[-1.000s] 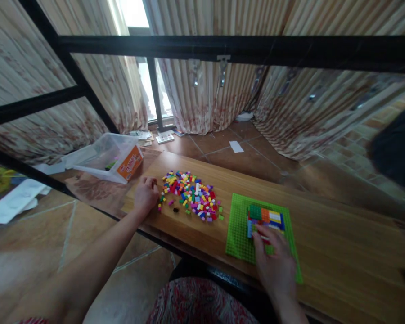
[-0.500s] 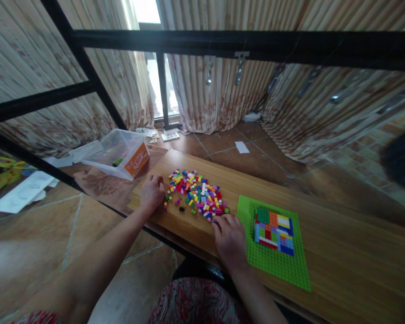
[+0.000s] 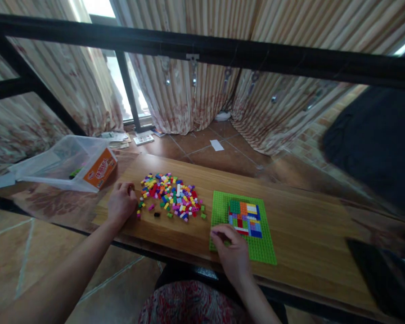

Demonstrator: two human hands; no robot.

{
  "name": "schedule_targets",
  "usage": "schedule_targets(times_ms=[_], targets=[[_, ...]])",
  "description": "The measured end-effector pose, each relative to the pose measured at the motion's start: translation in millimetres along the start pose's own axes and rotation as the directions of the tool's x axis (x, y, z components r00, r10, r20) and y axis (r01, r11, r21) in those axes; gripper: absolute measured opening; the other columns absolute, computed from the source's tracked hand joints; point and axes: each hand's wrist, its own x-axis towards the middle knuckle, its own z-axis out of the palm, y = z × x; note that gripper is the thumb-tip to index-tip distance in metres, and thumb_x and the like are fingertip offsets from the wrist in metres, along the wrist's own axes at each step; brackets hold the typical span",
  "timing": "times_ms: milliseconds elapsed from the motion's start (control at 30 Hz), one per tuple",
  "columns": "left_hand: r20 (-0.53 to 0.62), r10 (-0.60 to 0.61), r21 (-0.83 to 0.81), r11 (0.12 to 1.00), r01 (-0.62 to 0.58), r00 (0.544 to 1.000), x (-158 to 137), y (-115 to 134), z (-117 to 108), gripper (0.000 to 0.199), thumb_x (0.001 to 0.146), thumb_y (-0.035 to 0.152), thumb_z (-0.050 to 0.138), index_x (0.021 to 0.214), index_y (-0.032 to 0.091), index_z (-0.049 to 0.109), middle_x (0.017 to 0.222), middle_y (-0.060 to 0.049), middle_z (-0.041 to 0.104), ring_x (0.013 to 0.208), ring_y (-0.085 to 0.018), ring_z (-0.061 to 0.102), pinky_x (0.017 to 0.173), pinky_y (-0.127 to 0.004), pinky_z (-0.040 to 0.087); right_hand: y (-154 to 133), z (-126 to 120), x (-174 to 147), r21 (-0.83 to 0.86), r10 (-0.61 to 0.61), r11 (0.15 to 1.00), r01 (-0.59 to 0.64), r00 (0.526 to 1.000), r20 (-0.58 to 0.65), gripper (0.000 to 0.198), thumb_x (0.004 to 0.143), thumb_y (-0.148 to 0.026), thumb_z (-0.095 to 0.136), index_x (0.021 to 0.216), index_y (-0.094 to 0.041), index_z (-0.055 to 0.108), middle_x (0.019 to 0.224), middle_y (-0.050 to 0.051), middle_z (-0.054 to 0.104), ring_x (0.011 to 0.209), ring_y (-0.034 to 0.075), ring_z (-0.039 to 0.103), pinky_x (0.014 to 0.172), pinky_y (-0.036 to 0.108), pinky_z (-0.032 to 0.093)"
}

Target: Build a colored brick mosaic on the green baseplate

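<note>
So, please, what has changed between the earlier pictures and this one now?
The right hand went leftward from the flat multicoloured block panel to the loose pile of small colourful plastic bricks, then back rightward to the left edge of the green studded plastic baseplate; whether it holds a brick is unclear. The left hand stayed beside the pile, and the panel on the baseplate.

The right hand [image 3: 234,252] is hiding the 7 o'clock edge of the green baseplate [image 3: 267,252], and I'm not making out whether its fingers [image 3: 227,229] are pinching anything. The orange label [image 3: 100,168] at 9 o'clock is blurring pretty badly. Some big dark shape [image 3: 374,139] at 3 o'clock is running out of frame.
</note>
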Motion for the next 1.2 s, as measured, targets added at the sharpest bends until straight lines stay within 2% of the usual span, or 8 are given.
schedule_targets(times_ms=[100,233,400,700,967,1200], targets=[[0.002,0.003,0.016,1.000,-0.003,1.000,0,1,-2,0.031,0.087,0.028,0.043,0.106,0.018,0.066,0.113,-0.011,0.061,0.096,-0.025,0.062,0.079,-0.033,0.048,16,-28,-6,0.039,0.090,0.996,-0.086,0.988,-0.129,0.015,0.083,-0.036,0.064,0.083,-0.023,0.073,0.090,0.005,0.071,0.087,0.020,0.066,0.077,0.032,0.052],[0.009,0.015,0.029,0.999,-0.016,1.000,-1,4,-5,0.032,0.088,0.028,0.042,0.107,0.018,0.065,0.115,-0.011,0.061,0.098,-0.024,0.061,0.083,-0.033,0.049,40,-66,-9,0.056,0.223,0.975,-0.216,0.941,-0.256,0.025,0.081,-0.044,0.064,0.088,-0.022,0.074,0.095,0.007,0.073,0.089,0.023,0.067,0.084,0.038,0.053],[0.051,-0.013,0.046,0.999,0.010,0.999,-1,9,-10,0.034,0.089,0.028,0.042,0.110,0.014,0.065,0.118,-0.013,0.059,0.101,-0.026,0.061,0.086,-0.037,0.049,56,-96,-2,0.012,0.241,0.966,-0.258,0.887,-0.393,0.029,0.077,-0.047,0.067,0.087,-0.020,0.074,0.091,0.009,0.073,0.084,0.024,0.067,0.081,0.040,0.054],[0.040,0.001,0.063,0.998,-0.004,0.999,1,7,-8,0.035,0.088,0.027,0.041,0.110,0.014,0.065,0.118,-0.014,0.060,0.102,-0.027,0.061,0.087,-0.039,0.051,69,-95,23,0.032,0.211,0.975,-0.221,0.862,-0.461,0.034,0.072,-0.049,0.071,0.085,-0.018,0.073,0.086,0.009,0.074,0.080,0.023,0.069,0.077,0.038,0.055],[0.054,-0.003,0.068,0.998,-0.001,0.999,1,8,-10,0.036,0.088,0.027,0.041,0.110,0.014,0.065,0.119,-0.015,0.060,0.103,-0.029,0.060,0.088,-0.042,0.052,70,-94,22,-0.182,0.105,0.962,-0.203,0.892,-0.439,0.031,0.077,-0.047,0.066,0.086,-0.018,0.073,0.090,0.010,0.073,0.081,0.022,0.068,0.075,0.036,0.054],[0.019,0.032,0.062,0.998,-0.033,0.999,1,4,-4,0.035,0.088,0.026,0.041,0.110,0.014,0.066,0.118,-0.015,0.061,0.104,-0.029,0.061,0.088,-0.043,0.052,61,-92,21,-0.191,0.121,0.957,-0.216,0.901,-0.416,0.030,0.075,-0.047,0.068,0.082,-0.019,0.074,0.083,0.007,0.072,0.072,0.020,0.066,0.068,0.032,0.052]])
